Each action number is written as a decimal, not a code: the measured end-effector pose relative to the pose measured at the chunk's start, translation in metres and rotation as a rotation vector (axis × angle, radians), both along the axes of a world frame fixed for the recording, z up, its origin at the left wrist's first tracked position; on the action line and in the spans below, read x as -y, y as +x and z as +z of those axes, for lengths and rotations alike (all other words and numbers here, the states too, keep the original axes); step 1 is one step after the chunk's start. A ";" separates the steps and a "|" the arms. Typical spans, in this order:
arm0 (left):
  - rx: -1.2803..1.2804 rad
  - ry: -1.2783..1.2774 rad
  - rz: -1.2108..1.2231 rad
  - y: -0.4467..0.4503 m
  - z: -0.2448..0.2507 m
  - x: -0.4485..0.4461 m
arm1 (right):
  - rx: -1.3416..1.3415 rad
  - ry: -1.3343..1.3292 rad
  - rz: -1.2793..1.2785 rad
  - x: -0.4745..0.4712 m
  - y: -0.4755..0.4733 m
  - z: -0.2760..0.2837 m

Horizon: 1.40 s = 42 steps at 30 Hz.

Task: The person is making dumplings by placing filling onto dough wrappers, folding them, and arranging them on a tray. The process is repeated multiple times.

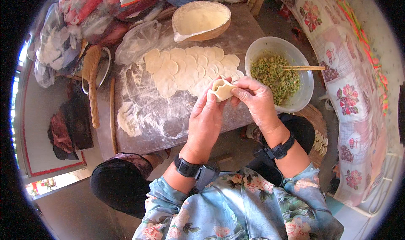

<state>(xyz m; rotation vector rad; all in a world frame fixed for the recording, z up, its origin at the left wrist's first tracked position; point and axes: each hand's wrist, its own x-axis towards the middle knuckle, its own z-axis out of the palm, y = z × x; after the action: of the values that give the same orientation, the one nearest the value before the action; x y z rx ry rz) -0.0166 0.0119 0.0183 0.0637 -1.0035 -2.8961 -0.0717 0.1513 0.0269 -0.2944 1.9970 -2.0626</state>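
Between both hands is a partly folded dumpling [222, 91], its dough edge pinched on one side and an opening showing at the top. My left hand [207, 113] cups it from the left with thumb and fingers. From the right, my right hand [254, 96] pinches its edge between thumb and forefinger. Just beyond lie many overlapping round dough wrappers [186, 66] on the floured board [152, 142]. A white plastic bowl [308, 91] of chopped green filling [275, 77] stands right of my right hand, with a pair of chopsticks [308, 68] resting in it.
A gourd-like bowl of flour [202, 20] stands at the board's far side, near a clear plastic bag [137, 42]. Along the left edge lies a rolling pin [112, 113], beside a straw brush [92, 91]. Several finished dumplings [320, 143] sit on a woven tray [311, 119] at lower right.
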 end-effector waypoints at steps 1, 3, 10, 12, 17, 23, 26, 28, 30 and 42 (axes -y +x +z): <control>0.037 -0.120 0.014 -0.001 -0.002 0.001 | -0.131 -0.009 -0.016 -0.001 0.000 0.000; 0.032 -0.339 0.036 -0.004 -0.006 0.005 | -0.364 0.038 -0.022 -0.003 -0.001 0.000; -0.086 -0.655 -0.061 -0.004 -0.010 0.007 | -0.542 0.102 0.007 -0.007 -0.002 0.004; -0.106 -0.694 -0.074 -0.004 -0.008 0.006 | -0.307 -0.063 -0.029 -0.007 0.000 0.005; -0.121 -0.689 -0.093 -0.003 -0.001 0.006 | -0.428 0.069 -0.005 -0.011 -0.002 0.009; -0.099 -0.456 -0.218 0.000 0.008 0.009 | -0.747 0.250 -0.021 -0.018 -0.003 0.019; -0.068 -0.486 -0.211 0.001 0.014 0.015 | -0.866 0.320 0.036 -0.019 -0.005 0.023; -0.026 -0.551 -0.217 0.003 0.017 0.016 | -0.912 0.351 0.087 -0.019 -0.006 0.023; -0.043 -0.604 -0.231 0.003 0.019 0.015 | -0.942 0.339 0.108 -0.019 -0.008 0.023; -0.204 -0.732 -0.161 0.001 0.017 0.008 | -0.864 0.299 0.164 -0.016 -0.007 0.022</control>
<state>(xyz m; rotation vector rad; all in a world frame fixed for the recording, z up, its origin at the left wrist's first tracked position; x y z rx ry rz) -0.0153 0.0042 0.0358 -0.3580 -2.0014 -2.3920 -0.0782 0.1671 0.0492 -1.4177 2.5576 -1.6223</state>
